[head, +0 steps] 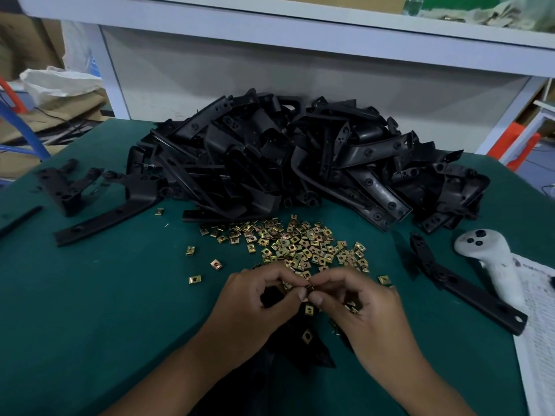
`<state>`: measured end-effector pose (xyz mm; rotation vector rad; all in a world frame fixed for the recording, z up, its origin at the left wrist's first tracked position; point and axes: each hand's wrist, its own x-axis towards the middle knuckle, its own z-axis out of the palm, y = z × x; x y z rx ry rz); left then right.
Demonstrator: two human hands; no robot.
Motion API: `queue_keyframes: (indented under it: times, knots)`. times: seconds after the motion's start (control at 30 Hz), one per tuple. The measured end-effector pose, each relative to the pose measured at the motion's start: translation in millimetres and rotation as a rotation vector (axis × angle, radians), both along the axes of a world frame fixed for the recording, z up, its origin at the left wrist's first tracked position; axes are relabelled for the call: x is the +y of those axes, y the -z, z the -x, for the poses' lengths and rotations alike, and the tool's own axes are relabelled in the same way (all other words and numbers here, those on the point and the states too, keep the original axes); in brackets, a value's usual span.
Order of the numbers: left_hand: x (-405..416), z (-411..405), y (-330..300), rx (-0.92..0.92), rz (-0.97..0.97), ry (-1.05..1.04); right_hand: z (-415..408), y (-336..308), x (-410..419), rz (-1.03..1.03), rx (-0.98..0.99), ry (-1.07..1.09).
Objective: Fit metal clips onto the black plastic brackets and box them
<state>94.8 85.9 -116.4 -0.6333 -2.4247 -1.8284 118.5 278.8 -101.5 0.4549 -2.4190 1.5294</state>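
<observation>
A black plastic bracket [309, 349] lies under both hands at the near middle of the green table, with two brass clips showing on it. My left hand [258, 304] curls its fingers round the bracket's top end. My right hand [357, 304] pinches a small metal clip [310, 286] at that end, thumb tips of both hands nearly meeting; a few more clips sit in its palm. Just beyond the hands spreads a scatter of loose brass clips [294, 244]. A big heap of black brackets [300, 157] fills the back of the table.
A long black bracket [462, 283] lies to the right, beside a white hand controller [492, 259] and a printed sheet [540, 325]. At the left lie a flat black strip [102, 220] and another bracket [66, 187]. A white shelf frame [300, 31] rises behind the table.
</observation>
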Motion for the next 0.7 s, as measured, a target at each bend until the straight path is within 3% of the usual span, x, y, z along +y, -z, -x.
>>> queue_keyframes:
  times: [0.13, 0.3, 0.43, 0.7]
  knots:
    - [0.6, -0.6, -0.5, 0.003, 0.014, -0.029, 0.5, 0.3, -0.1, -0.135, 0.139, 0.02]
    - [-0.5, -1.2, -1.3, -0.016, -0.008, -0.021, 0.4, 3.5, 2.9, -0.041, -0.022, 0.066]
    - [-0.5, -1.4, -2.7, -0.02, -0.007, 0.008, 0.4, 5.2, 3.9, -0.023, -0.145, -0.023]
    - [-2.3, -0.6, 0.1, -0.089, -0.029, 0.062, -0.8, 1.6, 2.9, -0.047, -0.16, -0.07]
